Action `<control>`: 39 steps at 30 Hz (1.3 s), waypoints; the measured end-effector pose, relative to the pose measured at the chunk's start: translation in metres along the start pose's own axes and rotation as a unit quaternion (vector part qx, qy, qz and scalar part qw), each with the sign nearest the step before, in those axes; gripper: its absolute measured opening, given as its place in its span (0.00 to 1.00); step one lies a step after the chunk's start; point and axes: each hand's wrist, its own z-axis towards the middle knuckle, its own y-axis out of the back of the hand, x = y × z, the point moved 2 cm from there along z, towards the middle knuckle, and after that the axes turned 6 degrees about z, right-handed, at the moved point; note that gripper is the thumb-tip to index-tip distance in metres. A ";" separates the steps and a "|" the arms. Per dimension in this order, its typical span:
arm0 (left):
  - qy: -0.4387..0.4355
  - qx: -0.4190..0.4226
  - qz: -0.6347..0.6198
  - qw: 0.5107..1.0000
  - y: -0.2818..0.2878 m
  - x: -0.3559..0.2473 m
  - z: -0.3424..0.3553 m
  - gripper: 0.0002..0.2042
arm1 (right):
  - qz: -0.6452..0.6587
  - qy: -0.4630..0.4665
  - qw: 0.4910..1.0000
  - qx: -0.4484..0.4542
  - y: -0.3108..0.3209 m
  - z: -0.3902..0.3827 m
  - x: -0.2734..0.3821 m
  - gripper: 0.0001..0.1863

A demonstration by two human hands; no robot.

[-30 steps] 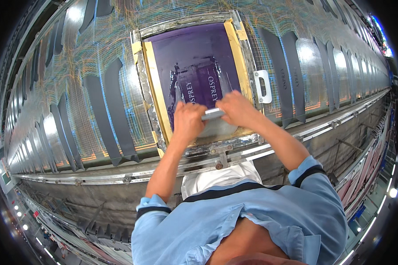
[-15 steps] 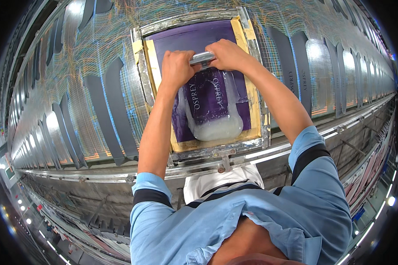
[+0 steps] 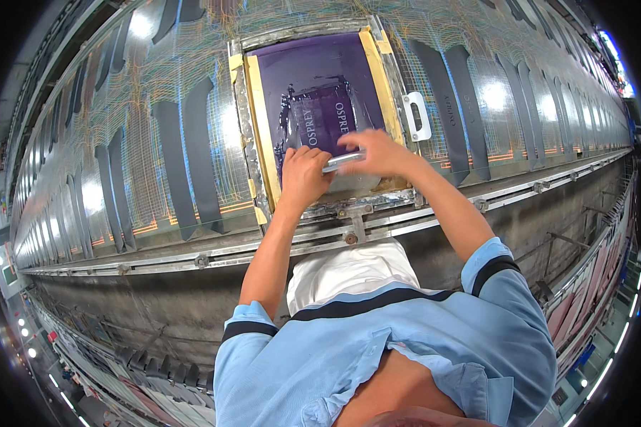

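A screen-printing frame [image 3: 251, 156], edged with yellow tape, lies on the long table under both hands. Its mesh [image 3: 306, 60] is purple, with pale lettering in the middle and wet smears around it. Near the frame's front end, my left hand [image 3: 306, 174] is closed around the metal handle of a squeegee [image 3: 343, 162]. My right hand [image 3: 379, 154] is at the handle's right end, slightly blurred, its fingers loosened and apart. Most of the squeegee's blade is hidden by the hands.
A white grip [image 3: 417, 116] sits at the frame's right side. Dark grey cut pieces [image 3: 173, 156] lie in rows on the table, the ones to the right [image 3: 441, 107] bearing print. A metal rail [image 3: 449, 222] with stops runs along the near edge.
Both hands have brought the squeegee toward me, to the frame's front end. The pale ink pool there is now mostly out of sight. My right hand has loosened from the handle.
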 end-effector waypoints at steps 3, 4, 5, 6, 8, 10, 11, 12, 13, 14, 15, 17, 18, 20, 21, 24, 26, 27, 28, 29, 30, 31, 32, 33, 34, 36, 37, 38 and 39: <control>0.043 -0.030 0.006 0.999 0.021 -0.008 -0.027 0.14 | -0.082 -0.009 0.950 -0.302 0.044 0.020 -0.029 0.28; 0.027 -0.026 0.000 0.999 0.024 -0.017 -0.025 0.14 | -0.133 -0.052 0.901 -0.410 0.061 0.017 -0.068 0.25; 0.019 -0.017 -0.001 1.000 0.025 -0.023 -0.030 0.15 | -0.132 -0.132 0.880 -0.437 0.069 0.015 -0.095 0.24; 0.013 -0.009 -0.003 1.000 0.023 -0.027 -0.036 0.15 | -0.129 -0.211 0.854 -0.459 0.074 0.013 -0.114 0.23; -0.010 -0.007 -0.018 1.000 0.006 -0.032 -0.045 0.16 | -0.064 -0.264 0.861 -0.430 0.072 0.013 -0.139 0.22; -0.011 0.013 -0.024 1.000 -0.003 -0.035 -0.057 0.18 | -0.018 -0.218 0.869 -0.443 0.060 0.011 -0.157 0.22; -0.012 0.013 -0.019 1.000 -0.005 -0.035 -0.060 0.18 | -0.013 -0.198 0.872 -0.447 0.058 0.013 -0.159 0.22; -0.016 0.014 -0.014 1.000 -0.009 -0.034 -0.063 0.18 | -0.008 -0.179 0.873 -0.453 0.057 0.014 -0.163 0.21; -0.022 0.015 -0.011 1.000 -0.013 -0.031 -0.061 0.18 | -0.003 -0.162 0.873 -0.460 0.057 0.012 -0.167 0.21; -0.021 0.001 0.000 1.000 -0.013 -0.025 -0.056 0.18 | 0.009 -0.151 0.871 -0.467 0.054 0.016 -0.165 0.20; -0.019 -0.019 0.018 0.999 -0.010 -0.019 -0.046 0.18 | 0.023 -0.142 0.870 -0.472 0.056 0.015 -0.155 0.20; -0.015 -0.051 0.048 0.997 -0.005 0.003 -0.013 0.18 | 0.050 -0.130 0.866 -0.481 0.060 0.010 -0.140 0.19; -0.032 -0.066 0.047 0.996 0.002 0.010 0.012 0.18 | 0.028 -0.142 0.863 -0.484 0.063 0.007 -0.145 0.18; -0.050 -0.081 0.041 0.995 0.019 0.032 0.057 0.17 | 0.037 -0.138 0.864 -0.482 0.065 0.006 -0.139 0.17; -0.053 -0.083 0.033 0.995 0.024 0.043 0.076 0.16 | 0.041 -0.134 0.866 -0.480 0.065 0.006 -0.135 0.17; -0.032 -0.079 0.036 0.996 0.029 0.063 0.113 0.14 | 0.055 -0.134 0.872 -0.467 0.070 0.001 -0.125 0.17; -0.047 -0.116 0.020 0.992 0.023 0.060 0.106 0.15 | 0.045 -0.125 0.875 -0.465 0.081 0.001 -0.119 0.16; -0.050 -0.130 0.010 0.990 0.017 0.055 0.093 0.15 | 0.032 -0.120 0.876 -0.466 0.085 0.000 -0.120 0.16; -0.043 -0.151 0.004 0.988 0.007 0.044 0.073 0.18 | 0.019 -0.113 0.878 -0.465 0.086 -0.002 -0.119 0.17; -0.031 -0.142 0.026 0.989 -0.008 0.039 0.040 0.21 | 0.059 -0.160 0.892 -0.419 0.091 -0.002 -0.102 0.17; -0.048 -0.141 0.037 0.988 -0.011 0.018 0.013 0.24 | 0.031 -0.156 0.882 -0.443 0.094 -0.003 -0.107 0.17; -0.046 -0.136 0.027 0.989 -0.019 0.006 -0.018 0.27 | 0.007 -0.144 0.876 -0.461 0.095 -0.002 -0.109 0.17; -0.047 -0.115 0.031 0.992 -0.016 -0.010 -0.043 0.28 | 0.003 -0.158 0.874 -0.460 0.098 -0.003 -0.111 0.17; -0.064 -0.126 0.053 0.989 -0.016 -0.017 -0.065 0.29 | 0.000 -0.167 0.874 -0.456 0.099 0.000 -0.106 0.17; -0.043 -0.116 0.030 0.992 -0.008 -0.026 -0.080 0.28 | 0.015 -0.159 0.880 -0.448 0.099 0.001 -0.100 0.17; -0.022 -0.117 0.035 0.992 -0.006 -0.038 -0.086 0.27 | 0.044 -0.142 0.891 -0.430 0.100 0.000 -0.094 0.18; -0.010 -0.105 0.035 0.994 0.002 -0.042 -0.083 0.26 | 0.052 -0.146 0.891 -0.428 0.093 0.001 -0.090 0.18; 0.002 -0.102 0.044 0.994 0.002 -0.047 -0.075 0.26 | 0.055 -0.146 0.890 -0.429 0.091 -0.001 -0.095 0.18; 0.012 -0.097 0.049 0.994 0.002 -0.051 -0.067 0.26 | 0.058 -0.150 0.887 -0.432 0.089 -0.004 -0.103 0.18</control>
